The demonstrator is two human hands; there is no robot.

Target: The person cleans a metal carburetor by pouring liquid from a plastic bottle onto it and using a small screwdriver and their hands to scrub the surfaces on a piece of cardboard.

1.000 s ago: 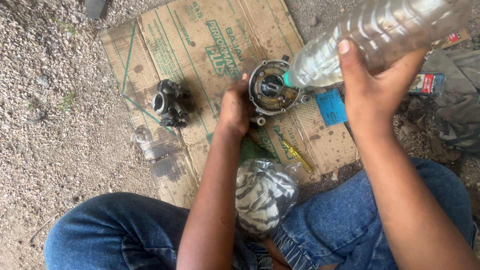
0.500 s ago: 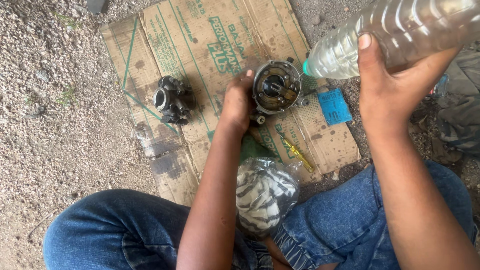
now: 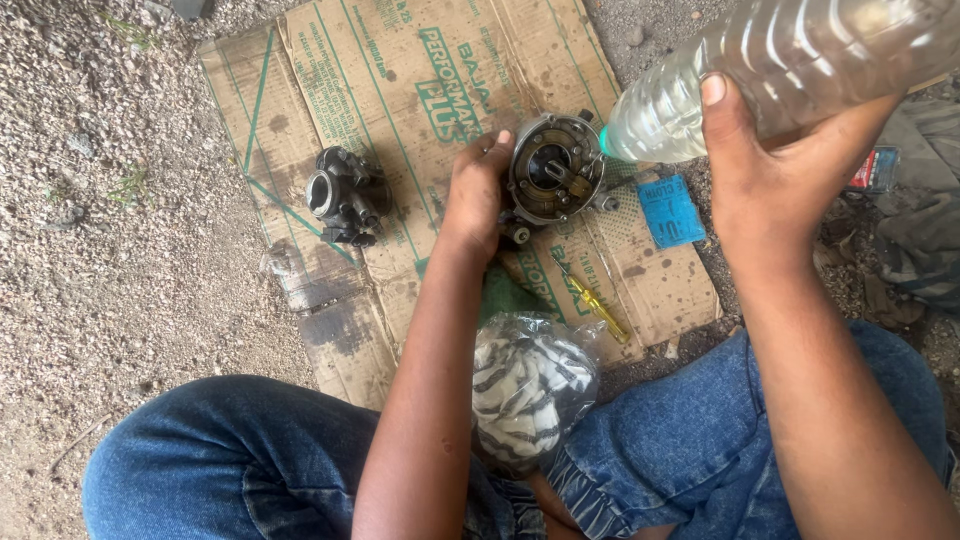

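My left hand [image 3: 475, 195] grips a round metal engine part [image 3: 553, 168], a carburetor body with its open face up, just above a sheet of cardboard [image 3: 420, 80]. My right hand [image 3: 775, 165] holds a large clear plastic bottle [image 3: 790, 65] of clear liquid, tilted so its mouth touches the part's right rim. A second dark carburetor piece [image 3: 345, 195] lies on the cardboard to the left of my left hand.
A yellow-handled screwdriver [image 3: 598, 308] and a small blue packet [image 3: 670, 210] lie on the cardboard near my knees. A plastic bag holding striped cloth [image 3: 530, 385] rests between my jeans-clad legs. Gravel ground [image 3: 110, 220] surrounds the cardboard; dark rags [image 3: 915, 230] lie at the right.
The bottle has swung a little to the right and its mouth now sits at the part's right rim. My left hand keeps the part in about the same place.
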